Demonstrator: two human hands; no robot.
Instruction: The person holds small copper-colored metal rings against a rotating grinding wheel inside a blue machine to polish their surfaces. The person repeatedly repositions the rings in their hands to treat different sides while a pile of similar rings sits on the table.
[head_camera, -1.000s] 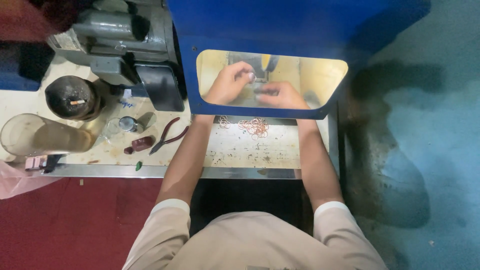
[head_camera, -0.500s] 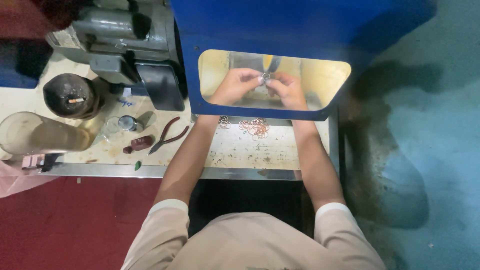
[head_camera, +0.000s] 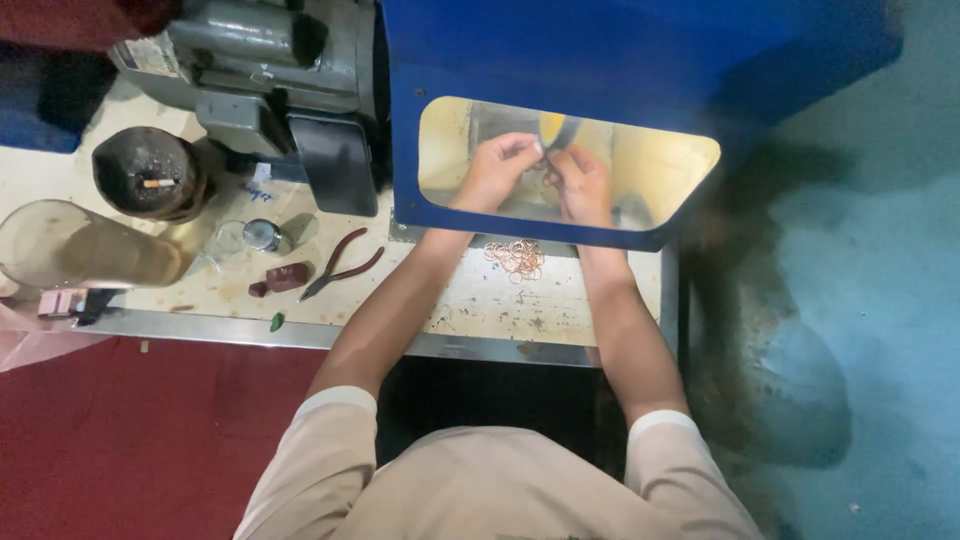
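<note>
Inside the blue housing's opening (head_camera: 640, 235), the left hand (head_camera: 495, 172) and right hand (head_camera: 582, 185) pinch together on something too small to tell, above one heap of copper rings (head_camera: 516, 257) on the desk (head_camera: 480, 300).

- Your left hand (head_camera: 497, 170) and right hand (head_camera: 580, 183) meet inside the lit opening of the blue housing (head_camera: 560, 60), fingertips pinched together on something too small to tell.
- Copper-coloured rings (head_camera: 516, 257) heaped on the workbench (head_camera: 480, 310) between your forearms, near its far edge.
- Pliers (head_camera: 338, 264) further left; grey motor (head_camera: 270, 70) at far-left corner.
</note>
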